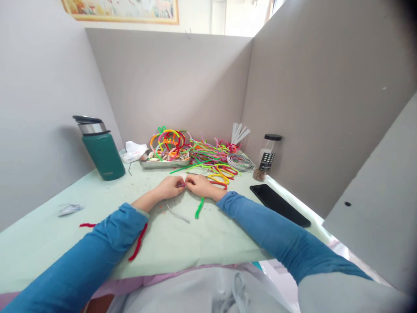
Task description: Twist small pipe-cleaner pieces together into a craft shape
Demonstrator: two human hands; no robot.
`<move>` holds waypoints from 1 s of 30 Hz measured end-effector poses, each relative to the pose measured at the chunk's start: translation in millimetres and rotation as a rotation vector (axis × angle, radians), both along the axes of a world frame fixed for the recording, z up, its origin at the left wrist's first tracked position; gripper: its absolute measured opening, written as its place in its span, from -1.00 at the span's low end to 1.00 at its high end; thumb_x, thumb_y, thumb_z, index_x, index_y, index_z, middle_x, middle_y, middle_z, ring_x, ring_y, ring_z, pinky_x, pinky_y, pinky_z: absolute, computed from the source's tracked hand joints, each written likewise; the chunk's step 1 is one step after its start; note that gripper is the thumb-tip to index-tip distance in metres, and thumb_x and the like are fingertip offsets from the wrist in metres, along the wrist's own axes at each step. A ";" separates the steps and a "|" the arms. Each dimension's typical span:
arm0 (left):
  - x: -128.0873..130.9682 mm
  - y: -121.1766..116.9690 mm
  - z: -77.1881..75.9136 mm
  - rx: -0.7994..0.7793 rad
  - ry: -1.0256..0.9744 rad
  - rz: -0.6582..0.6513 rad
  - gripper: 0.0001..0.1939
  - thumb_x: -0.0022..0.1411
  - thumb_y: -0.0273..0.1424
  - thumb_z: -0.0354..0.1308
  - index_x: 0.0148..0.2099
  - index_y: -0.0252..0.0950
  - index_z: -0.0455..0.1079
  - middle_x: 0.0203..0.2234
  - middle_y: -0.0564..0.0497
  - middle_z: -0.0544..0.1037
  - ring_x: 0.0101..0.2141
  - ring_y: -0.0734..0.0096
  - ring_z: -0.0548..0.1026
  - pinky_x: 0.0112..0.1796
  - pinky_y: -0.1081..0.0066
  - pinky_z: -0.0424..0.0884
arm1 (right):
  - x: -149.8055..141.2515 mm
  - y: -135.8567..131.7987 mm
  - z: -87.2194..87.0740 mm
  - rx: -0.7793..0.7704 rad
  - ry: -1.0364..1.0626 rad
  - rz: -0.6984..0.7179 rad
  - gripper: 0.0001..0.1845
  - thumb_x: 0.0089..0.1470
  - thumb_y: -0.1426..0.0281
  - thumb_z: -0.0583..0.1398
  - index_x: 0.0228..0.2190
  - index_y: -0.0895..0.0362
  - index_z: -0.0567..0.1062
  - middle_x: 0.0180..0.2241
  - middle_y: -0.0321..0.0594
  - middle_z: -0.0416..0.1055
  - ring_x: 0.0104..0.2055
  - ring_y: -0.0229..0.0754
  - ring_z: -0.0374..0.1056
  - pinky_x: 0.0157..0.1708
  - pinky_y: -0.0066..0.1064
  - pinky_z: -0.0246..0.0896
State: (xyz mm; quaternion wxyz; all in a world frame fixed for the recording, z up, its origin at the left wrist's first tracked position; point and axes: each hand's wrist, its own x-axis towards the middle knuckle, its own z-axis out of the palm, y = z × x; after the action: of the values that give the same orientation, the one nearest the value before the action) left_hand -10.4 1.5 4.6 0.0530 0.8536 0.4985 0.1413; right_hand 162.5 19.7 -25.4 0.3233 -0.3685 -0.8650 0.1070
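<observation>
Both of my hands rest on the pale green table [48, 234], fingertips meeting in the middle. My left hand [169, 188] and my right hand [201, 184] are closed in a pinch on a small pink pipe cleaner piece [181, 185] between them. A green pipe cleaner [199, 208] and a grey wire [177, 214] lie just in front of the hands. A red pipe cleaner [138, 243] lies under my left sleeve.
Behind the hands, a heap of coloured pipe cleaners [208, 158], a metal tray [163, 163] with bent shapes, a wire coil [240, 161]. A green flask [101, 148] stands left, a jar [267, 156] and black phone [278, 204] right. Grey partition walls enclose the table.
</observation>
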 end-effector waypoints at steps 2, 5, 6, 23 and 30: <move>0.4 0.1 -0.2 0.010 0.012 0.006 -0.80 0.09 -0.36 0.02 -0.30 -0.33 0.40 -0.45 0.00 0.52 -0.42 0.39 0.41 -0.37 0.45 0.24 | 0.0 -0.5 0.4 -0.004 -0.006 -0.007 -0.89 0.04 0.42 0.09 -0.47 0.16 0.39 -0.51 -0.31 0.33 -0.46 -0.30 0.13 -0.45 -0.49 -0.10; 0.9 0.0 -0.1 0.012 0.019 0.011 -0.80 0.10 -0.35 0.01 -0.30 -0.33 0.40 -0.45 0.00 0.52 -0.41 0.39 0.41 -0.38 0.46 0.24 | -0.1 -0.5 0.5 -0.010 -0.007 -0.013 -0.89 0.04 0.42 0.09 -0.46 0.17 0.40 -0.50 -0.31 0.33 -0.46 -0.30 0.13 -0.44 -0.49 -0.09; 1.0 -0.1 0.0 0.013 0.021 0.011 -0.80 0.10 -0.35 0.01 -0.30 -0.33 0.40 -0.45 0.00 0.52 -0.41 0.38 0.42 -0.38 0.46 0.24 | -0.1 -0.3 0.3 -0.011 -0.005 -0.012 -0.89 0.04 0.42 0.09 -0.46 0.17 0.39 -0.50 -0.31 0.33 -0.46 -0.30 0.14 -0.44 -0.49 -0.09; -0.8 3.9 -5.0 0.071 0.050 -0.002 -0.79 0.13 -0.32 0.00 -0.29 -0.30 0.40 -0.44 0.00 0.53 -0.42 0.37 0.42 -0.39 0.45 0.22 | 0.2 2.0 -1.5 0.008 -0.005 -0.008 -0.89 0.04 0.41 0.09 -0.45 0.16 0.40 -0.48 -0.30 0.36 -0.45 -0.30 0.17 -0.44 -0.49 -0.06; -0.5 2.0 -3.7 0.062 0.057 0.004 -0.80 0.12 -0.34 0.00 -0.30 -0.30 0.40 -0.44 -0.01 0.53 -0.41 0.36 0.42 -0.38 0.44 0.22 | 0.0 2.0 -1.5 -0.001 -0.012 -0.011 -0.89 0.05 0.40 0.09 -0.45 0.16 0.40 -0.47 -0.29 0.37 -0.44 -0.29 0.18 -0.43 -0.49 -0.05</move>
State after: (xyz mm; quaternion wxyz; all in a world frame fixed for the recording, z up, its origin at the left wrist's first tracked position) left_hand -10.9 3.5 0.9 0.0120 0.8575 0.4969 0.1327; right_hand 162.5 21.6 -26.9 0.3184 -0.3742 -0.8648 0.1033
